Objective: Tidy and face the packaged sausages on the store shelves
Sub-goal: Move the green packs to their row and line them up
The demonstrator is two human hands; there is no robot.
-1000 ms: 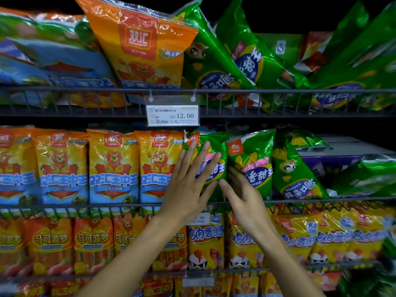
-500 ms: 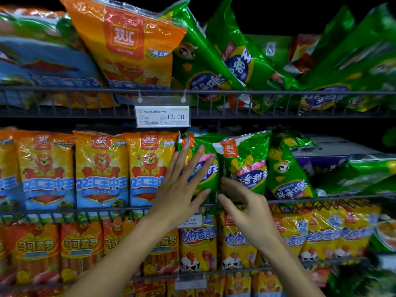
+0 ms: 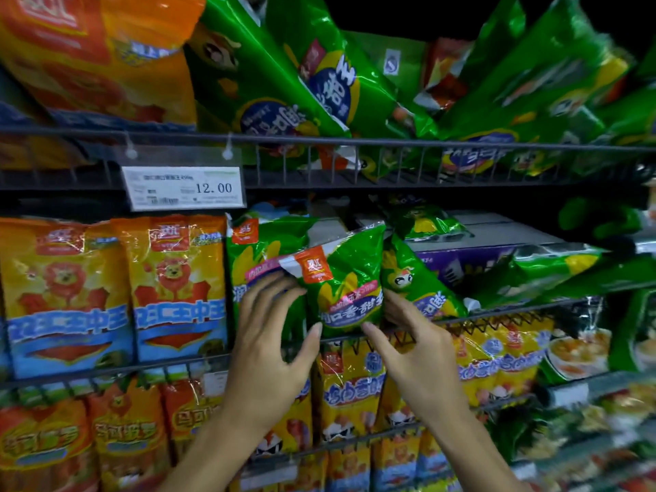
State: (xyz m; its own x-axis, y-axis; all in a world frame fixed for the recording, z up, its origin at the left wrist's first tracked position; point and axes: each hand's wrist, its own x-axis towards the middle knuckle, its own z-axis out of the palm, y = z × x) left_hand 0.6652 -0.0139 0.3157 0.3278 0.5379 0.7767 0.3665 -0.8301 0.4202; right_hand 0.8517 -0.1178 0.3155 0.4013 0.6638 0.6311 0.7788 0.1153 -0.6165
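Note:
A green sausage pack (image 3: 346,284) with an orange logo stands tilted on the middle wire shelf (image 3: 497,314), between my two hands. My left hand (image 3: 273,335) curls round its left edge, thumb at the pack's lower front. My right hand (image 3: 408,335) holds its right edge, thumb at the bottom and fingers behind. Another green pack (image 3: 255,253) stands behind my left hand. A leaning green pack (image 3: 415,282) lies just right of the held one. Upright orange lion packs (image 3: 177,285) line the shelf to the left.
The top shelf holds slumped green packs (image 3: 291,76) and a big orange pack (image 3: 96,55) above a 12.00 price tag (image 3: 184,188). A purple carton (image 3: 472,257) sits behind the green packs. Yellow and orange packs (image 3: 348,385) fill the lower shelf.
My hands closed in from flat, spread fingers to a grip on both sides of the green pack. The pack has tilted and come forward. The camera moved closer and right.

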